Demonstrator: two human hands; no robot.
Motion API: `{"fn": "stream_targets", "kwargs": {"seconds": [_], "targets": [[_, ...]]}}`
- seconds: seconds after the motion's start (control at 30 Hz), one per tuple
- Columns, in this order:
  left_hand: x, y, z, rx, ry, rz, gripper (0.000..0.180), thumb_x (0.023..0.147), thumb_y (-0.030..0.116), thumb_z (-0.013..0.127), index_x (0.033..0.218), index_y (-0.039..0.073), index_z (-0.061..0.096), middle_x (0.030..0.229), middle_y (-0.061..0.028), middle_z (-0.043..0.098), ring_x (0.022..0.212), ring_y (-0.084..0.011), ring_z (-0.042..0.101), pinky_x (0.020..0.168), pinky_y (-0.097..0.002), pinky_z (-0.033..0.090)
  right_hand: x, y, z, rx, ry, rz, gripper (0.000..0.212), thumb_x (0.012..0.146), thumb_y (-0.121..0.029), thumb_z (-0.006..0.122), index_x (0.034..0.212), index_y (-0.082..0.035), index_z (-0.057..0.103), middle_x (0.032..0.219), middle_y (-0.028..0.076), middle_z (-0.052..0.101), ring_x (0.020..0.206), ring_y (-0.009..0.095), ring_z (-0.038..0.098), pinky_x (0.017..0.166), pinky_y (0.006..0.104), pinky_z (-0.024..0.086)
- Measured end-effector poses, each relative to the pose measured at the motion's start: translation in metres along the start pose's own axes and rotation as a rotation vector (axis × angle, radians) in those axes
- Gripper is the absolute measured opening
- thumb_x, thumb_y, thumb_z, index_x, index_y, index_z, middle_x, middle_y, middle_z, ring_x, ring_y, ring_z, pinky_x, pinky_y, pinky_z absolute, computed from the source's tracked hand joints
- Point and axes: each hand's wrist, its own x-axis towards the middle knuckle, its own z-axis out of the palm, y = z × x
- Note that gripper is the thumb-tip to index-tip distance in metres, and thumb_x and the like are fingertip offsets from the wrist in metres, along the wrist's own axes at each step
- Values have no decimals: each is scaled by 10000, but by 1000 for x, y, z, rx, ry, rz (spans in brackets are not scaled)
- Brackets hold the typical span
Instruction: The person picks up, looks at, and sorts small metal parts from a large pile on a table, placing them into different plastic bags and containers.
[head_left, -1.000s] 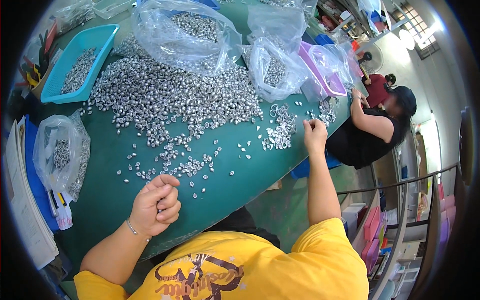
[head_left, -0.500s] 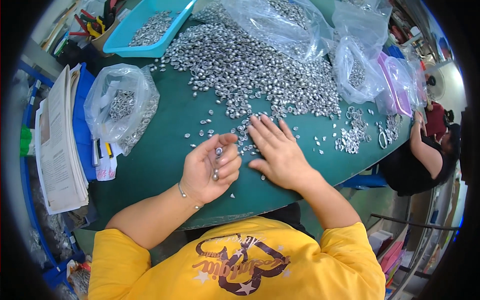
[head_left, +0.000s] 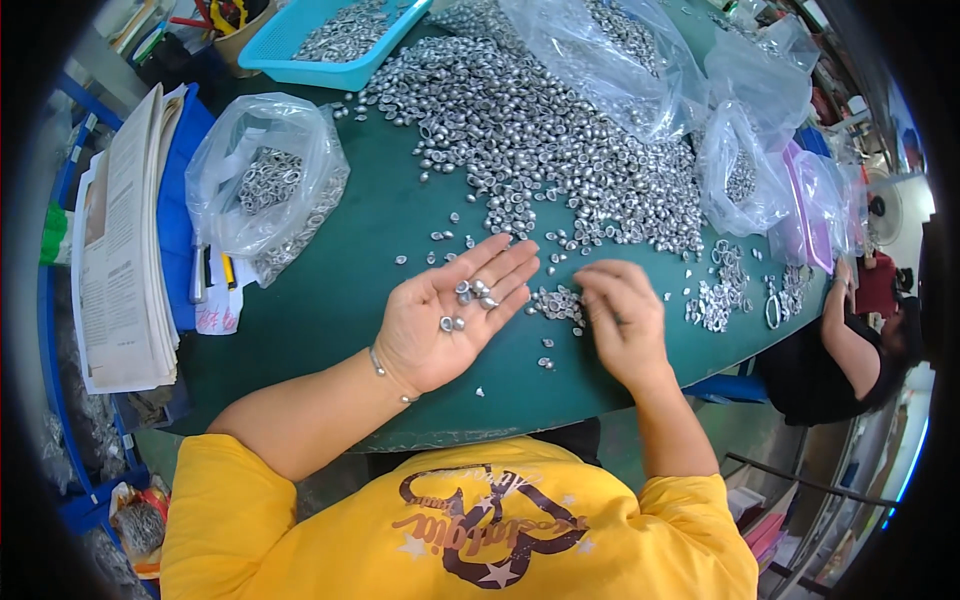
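Note:
My left hand point(head_left: 445, 320) is palm up over the green table, fingers stretched out, with several small silver metal cups point(head_left: 475, 292) resting on its palm and fingers. Just right of its fingertips lies a small cluster of the same cups point(head_left: 558, 305) on the tabletop. Beside that cluster is my right hand point(head_left: 628, 322), its fingers bent and slightly blurred; whether anything is between them cannot be seen. Farther back spreads a large heap of silver metal cups point(head_left: 540, 140).
A blue basket point(head_left: 340, 72) of metal parts stands at the far left. Plastic bags point(head_left: 225, 205) of parts sit left and back right. Small silver pieces point(head_left: 715, 300) lie at the right. Papers point(head_left: 125, 240) stand at the left edge. Another person point(head_left: 850, 350) sits at the right.
My left hand has opened from a curl to a flat palm, showing the cups. My right hand has lifted from lying flat on the table, moved right and bent its fingers. The view has shifted.

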Motion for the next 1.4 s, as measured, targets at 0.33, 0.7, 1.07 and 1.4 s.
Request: {"fn": "stream_targets", "kwargs": {"seconds": [0.33,0.7,1.07,1.4], "targets": [[-2,3,-14,174,-70,-211,260,967,230,353,999,50,538,671,-68,541,372,-72,339,359,-193,270,-13,14,-8,-121,-59,37,178,716,17,642,886,-34,636,812,99,574,726,257,550,647,321,446],[-11,-11,-11,257,-35,-343,334,976,247,299,859,36,529,638,-62,488,382,-78,321,373,-187,266,-20,4,-3,322,33,218,181,746,109,580,908,32,604,921,117,581,780,170,583,679,255,472],[-12,-15,-5,553,42,-305,166,924,153,472,972,21,560,705,-58,549,447,-53,380,400,-168,292,-28,4,-7,1221,16,583,152,791,93,578,938,59,601,942,143,604,863,208,618,756,296,520],[-16,-26,-8,739,55,-245,165,868,133,591,976,9,595,754,-32,582,508,-36,433,423,-162,316,-23,-31,8,511,-41,39,203,678,47,697,862,-30,655,864,81,602,803,198,556,704,283,445]]}}
